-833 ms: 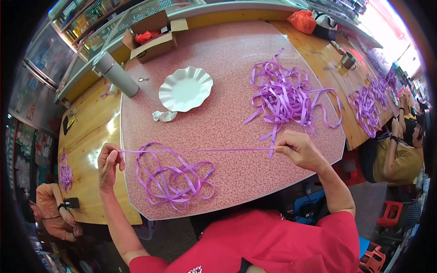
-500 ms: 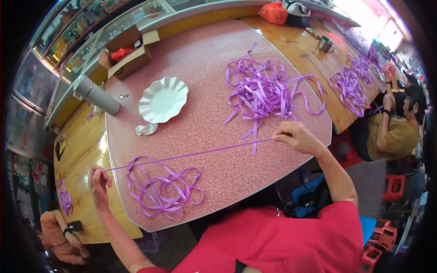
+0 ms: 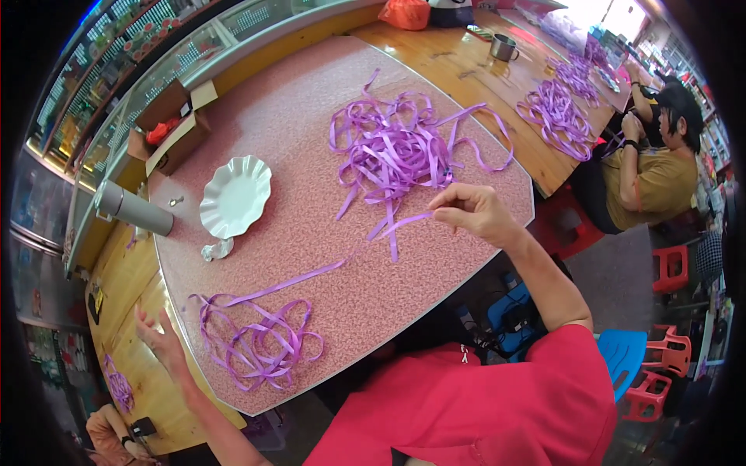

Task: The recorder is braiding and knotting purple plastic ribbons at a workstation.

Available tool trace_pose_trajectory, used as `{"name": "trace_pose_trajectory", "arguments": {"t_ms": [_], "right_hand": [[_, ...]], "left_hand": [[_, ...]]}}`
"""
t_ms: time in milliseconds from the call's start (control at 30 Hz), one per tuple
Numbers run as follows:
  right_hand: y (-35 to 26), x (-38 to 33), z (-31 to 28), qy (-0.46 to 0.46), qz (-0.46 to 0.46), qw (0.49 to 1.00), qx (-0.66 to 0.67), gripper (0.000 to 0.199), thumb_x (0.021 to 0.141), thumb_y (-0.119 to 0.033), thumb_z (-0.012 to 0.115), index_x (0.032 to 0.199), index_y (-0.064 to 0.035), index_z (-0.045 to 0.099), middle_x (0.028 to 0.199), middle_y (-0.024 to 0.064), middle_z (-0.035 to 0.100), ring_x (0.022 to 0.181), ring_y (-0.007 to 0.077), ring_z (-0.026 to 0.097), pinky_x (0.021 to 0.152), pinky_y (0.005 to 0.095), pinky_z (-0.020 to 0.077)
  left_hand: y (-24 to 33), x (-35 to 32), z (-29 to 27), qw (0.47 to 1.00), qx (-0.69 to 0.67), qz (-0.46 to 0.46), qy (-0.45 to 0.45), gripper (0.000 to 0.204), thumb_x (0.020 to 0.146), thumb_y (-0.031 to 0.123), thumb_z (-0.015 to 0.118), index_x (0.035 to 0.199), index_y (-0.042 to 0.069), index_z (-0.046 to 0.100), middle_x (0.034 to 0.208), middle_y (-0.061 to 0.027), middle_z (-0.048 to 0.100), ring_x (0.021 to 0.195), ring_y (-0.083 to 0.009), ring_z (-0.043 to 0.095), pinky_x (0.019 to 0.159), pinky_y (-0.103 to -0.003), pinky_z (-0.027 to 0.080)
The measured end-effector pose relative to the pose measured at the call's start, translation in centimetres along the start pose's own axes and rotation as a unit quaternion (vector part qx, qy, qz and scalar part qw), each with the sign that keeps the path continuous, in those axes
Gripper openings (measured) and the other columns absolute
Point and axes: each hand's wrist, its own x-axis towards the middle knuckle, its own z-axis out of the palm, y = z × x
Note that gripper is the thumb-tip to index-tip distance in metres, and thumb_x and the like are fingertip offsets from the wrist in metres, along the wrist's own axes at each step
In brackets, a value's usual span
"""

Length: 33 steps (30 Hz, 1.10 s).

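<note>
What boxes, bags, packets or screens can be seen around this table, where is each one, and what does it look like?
Cardboard box: far left edge of the pink table, open, brown, flaps up, something red inside.
Orange bag: far end of the wooden table, soft, crumpled.
Shelf goods: behind glass along the far wall, small colourful packets in rows, too small to tell apart.
Dark phone-like thing: lower left, in another person's hand, small and flat.

Pink speckled table (image 3: pixel 326 124) bears purple ribbons (image 3: pixel 396 147), white plate (image 3: pixel 235 196).
</note>
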Motion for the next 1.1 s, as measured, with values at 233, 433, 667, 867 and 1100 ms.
{"name": "trace_pose_trajectory", "arguments": {"t_ms": [233, 433, 667, 867, 1100], "right_hand": [[-1.2, -0.6, 5.8, -0.067, -0.045, 0.994, 0.077, 0.022, 0.089, 0.002, 0.072, 0.111, 0.0006, 0.068, 0.098, 0.0028, 0.063, 0.086, 0.007, 0.062, 0.071, 0.023, 0.0534], [-2.7, -1.0, 9.4, -0.101, -0.063, 0.987, 0.107, 0.026, 0.09, 0.0, 0.073, 0.114, -0.0016, 0.064, 0.097, -0.0001, 0.062, 0.09, 0.006, 0.061, 0.078, 0.0227, 0.0521], [-1.6, -1.3, 11.3, -0.046, -0.129, 0.976, 0.168, 0.027, 0.089, 0.001, 0.073, 0.114, -0.0024, 0.064, 0.101, 0.0005, 0.062, 0.09, 0.0058, 0.06, 0.079, 0.0221, 0.051], [-1.1, -1.1, 12.0, 0.007, -0.218, 0.974, 0.056, 0.026, 0.084, 0.008, 0.073, 0.108, -0.0005, 0.068, 0.105, 0.0081, 0.063, 0.1, 0.0151, 0.062, 0.086, 0.0274, 0.0505], [-0.1, -0.9, 11.2, 0.03, -0.236, 0.954, 0.183, 0.016, 0.094, -0.005, 0.066, 0.109, -0.0014, 0.068, 0.108, 0.0102, 0.063, 0.084, 0.0142, 0.061, 0.07, 0.0267, 0.0519]], "left_hand": [[24.0, -12.8, 0.4, 0.792, -0.379, 0.148, -0.456, 0.029, 0.104, 0.021, 0.049, 0.118, 0.001, 0.065, 0.108, -0.0108, 0.07, 0.105, -0.0214, 0.063, 0.091, -0.036, 0.05], [30.1, -21.4, 6.5, 0.596, -0.616, 0.02, -0.515, 0.067, 0.106, 0.045, 0.042, 0.157, 0.005, 0.024, 0.157, -0.0173, 0.034, 0.147, -0.0288, 0.031, 0.118, -0.045, 0.029], [32.7, -20.0, 6.1, 0.518, -0.717, -0.094, -0.457, 0.058, 0.108, 0.038, 0.038, 0.154, 0.003, 0.03, 0.159, -0.0151, 0.031, 0.148, -0.0269, 0.029, 0.122, -0.044, 0.021], [33.6, -20.1, 5.2, 0.485, -0.746, -0.164, -0.427, 0.054, 0.109, 0.035, 0.036, 0.151, 0.001, 0.036, 0.158, -0.0152, 0.033, 0.146, -0.0249, 0.033, 0.121, -0.041, 0.024], [32.0, -18.4, 5.8, 0.432, -0.798, -0.184, -0.378, 0.048, 0.109, 0.032, 0.038, 0.145, 0.001, 0.045, 0.149, -0.0172, 0.047, 0.139, -0.0264, 0.044, 0.119, -0.044, 0.03]]}}
